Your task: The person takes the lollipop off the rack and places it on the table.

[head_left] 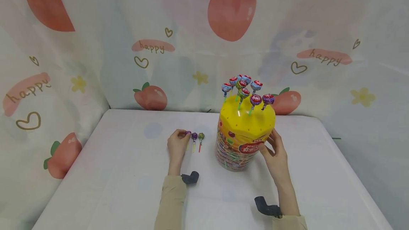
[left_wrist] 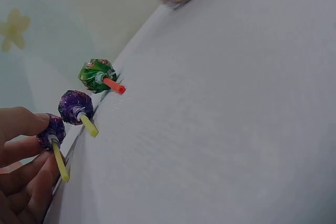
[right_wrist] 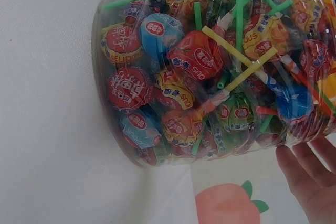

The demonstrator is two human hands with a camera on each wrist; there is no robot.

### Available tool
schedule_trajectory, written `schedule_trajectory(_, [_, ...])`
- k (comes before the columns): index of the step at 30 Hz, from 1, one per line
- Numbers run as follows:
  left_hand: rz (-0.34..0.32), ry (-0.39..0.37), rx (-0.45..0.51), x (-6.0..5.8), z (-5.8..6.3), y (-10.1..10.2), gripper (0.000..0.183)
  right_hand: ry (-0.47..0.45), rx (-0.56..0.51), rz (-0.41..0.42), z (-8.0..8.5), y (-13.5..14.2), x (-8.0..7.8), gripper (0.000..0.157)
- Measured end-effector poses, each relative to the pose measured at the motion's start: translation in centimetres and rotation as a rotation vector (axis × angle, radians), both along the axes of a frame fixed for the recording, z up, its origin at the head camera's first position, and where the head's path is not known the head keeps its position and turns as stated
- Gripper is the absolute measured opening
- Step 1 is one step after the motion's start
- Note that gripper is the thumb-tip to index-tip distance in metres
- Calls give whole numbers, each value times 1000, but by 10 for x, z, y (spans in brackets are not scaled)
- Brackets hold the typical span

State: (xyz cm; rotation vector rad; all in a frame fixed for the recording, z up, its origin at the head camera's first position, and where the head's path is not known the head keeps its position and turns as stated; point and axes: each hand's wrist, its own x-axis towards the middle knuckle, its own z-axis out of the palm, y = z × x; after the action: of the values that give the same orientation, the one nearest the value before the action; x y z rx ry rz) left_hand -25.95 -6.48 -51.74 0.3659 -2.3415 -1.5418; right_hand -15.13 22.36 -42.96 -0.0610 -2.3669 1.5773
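My left hand [head_left: 176, 147] pinches a purple-wrapped lollipop [left_wrist: 51, 132] between thumb and fingers, its yellow stick pointing toward me. Beside it on the table are a second purple lollipop [left_wrist: 76, 107] with a yellow stick and a green lollipop [left_wrist: 96, 75] with a red stick, forming a short row. To the right, a clear jar [head_left: 235, 155] full of wrapped lollipops stands under a yellow lid [head_left: 239, 118]. Several lollipops stick up from holes in that lid. With thumb in front and fingers behind, my right hand [head_left: 275, 155] holds the jar's right side.
The white table [head_left: 121, 187] meets a fabric backdrop [head_left: 191, 17] printed with fruit, hearts and words, at the back and sides. A dark wrist mount [head_left: 190, 178] sits at the left wrist and another mount [head_left: 266, 208] at the right. Unused holes dot the lid's front.
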Motion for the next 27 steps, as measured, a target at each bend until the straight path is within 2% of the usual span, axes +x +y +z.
schedule_trajectory(10, [46, -24, -112, -1, 1, 0, 21, 0, -12, 2, 0, 1, 1, 66])
schedule_trajectory(20, [45, 2, -108, 0, -2, 0, 21, 4, -6, 3, 1, 2, 0, 66])
schedule_trajectory(27, [33, -19, -45, 1, -3, -1, 23, 0, -4, 0, -2, 2, -1, 65])
